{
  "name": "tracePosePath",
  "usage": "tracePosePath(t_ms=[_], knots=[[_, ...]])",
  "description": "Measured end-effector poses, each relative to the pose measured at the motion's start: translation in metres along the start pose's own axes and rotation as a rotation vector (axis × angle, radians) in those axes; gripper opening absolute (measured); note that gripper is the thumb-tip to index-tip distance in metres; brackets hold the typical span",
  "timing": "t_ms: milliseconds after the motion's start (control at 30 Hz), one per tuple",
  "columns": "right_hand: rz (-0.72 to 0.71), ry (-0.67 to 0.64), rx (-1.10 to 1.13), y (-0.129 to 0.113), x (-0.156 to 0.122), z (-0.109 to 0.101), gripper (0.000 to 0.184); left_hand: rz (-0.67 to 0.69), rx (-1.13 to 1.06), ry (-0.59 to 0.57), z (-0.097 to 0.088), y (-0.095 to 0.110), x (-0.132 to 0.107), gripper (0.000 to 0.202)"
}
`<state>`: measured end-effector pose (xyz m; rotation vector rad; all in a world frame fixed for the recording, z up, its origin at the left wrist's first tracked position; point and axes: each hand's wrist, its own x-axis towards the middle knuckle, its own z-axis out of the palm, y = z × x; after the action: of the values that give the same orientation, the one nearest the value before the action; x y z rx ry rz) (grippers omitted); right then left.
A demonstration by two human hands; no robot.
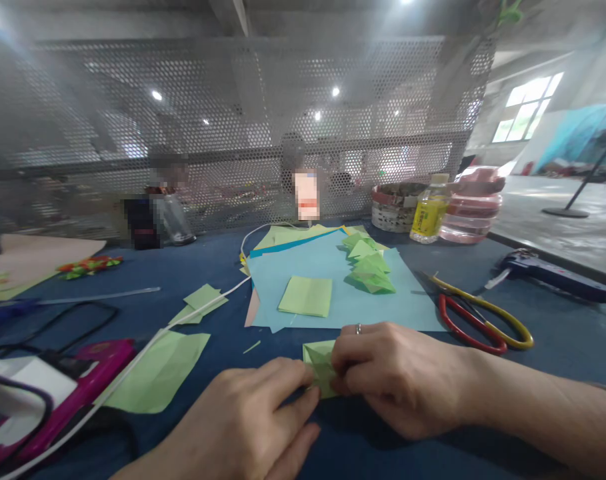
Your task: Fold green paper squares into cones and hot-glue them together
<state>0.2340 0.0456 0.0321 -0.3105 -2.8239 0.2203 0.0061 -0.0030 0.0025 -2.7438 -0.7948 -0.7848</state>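
At 9 o'clock on the head feed, dial centred on the paper under the fingers, I log a magenta case (119,350) beside black cables (95,333), then a green sheet (165,373) lying on the dark blue table (223,337). At 10, farther off: an orange-and-green decoration (90,267); nearer in, small green pieces (203,298) with a white cable (237,287) running across them. Left hand (253,413) at 8: fingertips on the left edge of the work paper (324,377); I cannot tell whether they pinch it. Work paper, light green and folded: dial centre, on the table between both hands, partly covered by them. At 12: a green square (307,297) on a light blue sheet (267,303). At 1, same sheet: crumpled green pieces (370,267), overlapping in a row. Right hand (397,373) at 3: fingers curled in, narrow grip, holding the right part of the work paper; ring (358,329) on one finger. Between 1 and 2: a yellow-labelled bottle (427,212), upright, just beside a pink jug (470,207). Between 2 and 3: red-and-yellow scissors (520,337), tips near the light blue sheet; farther right, a dark blue tool (557,275).
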Motion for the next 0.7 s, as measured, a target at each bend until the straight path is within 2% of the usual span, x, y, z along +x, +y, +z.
tracePosePath(t_ms=[233, 333, 367, 400, 467, 533, 700], knots=[[0.006, 0.009, -0.043, -0.002, 0.001, 0.000, 0.023, 0.006, -0.001, 0.053, 0.002, 0.000, -0.003, 0.030], [-0.019, 0.025, -0.040, -0.001, 0.001, -0.001, 0.022, 0.000, 0.004, 0.019, -0.006, 0.005, 0.000, 0.032], [-0.032, 0.038, -0.035, -0.001, 0.001, -0.001, 0.022, -0.030, 0.013, -0.044, -0.009, 0.007, 0.001, 0.031], [-0.036, 0.057, -0.027, 0.000, 0.001, -0.002, 0.023, -0.042, 0.016, -0.058, -0.012, 0.008, 0.002, 0.030], [-0.004, 0.098, -0.006, 0.001, 0.001, -0.004, 0.028, -0.071, 0.023, -0.079, -0.013, 0.009, 0.002, 0.029], [0.061, 0.102, 0.008, 0.003, 0.002, -0.005, 0.036, -0.046, 0.014, -0.026, -0.011, 0.007, 0.001, 0.030], [0.173, -0.046, 0.040, 0.008, 0.004, -0.006, 0.048, 0.007, -0.022, 0.075, 0.002, -0.001, -0.002, 0.030]])
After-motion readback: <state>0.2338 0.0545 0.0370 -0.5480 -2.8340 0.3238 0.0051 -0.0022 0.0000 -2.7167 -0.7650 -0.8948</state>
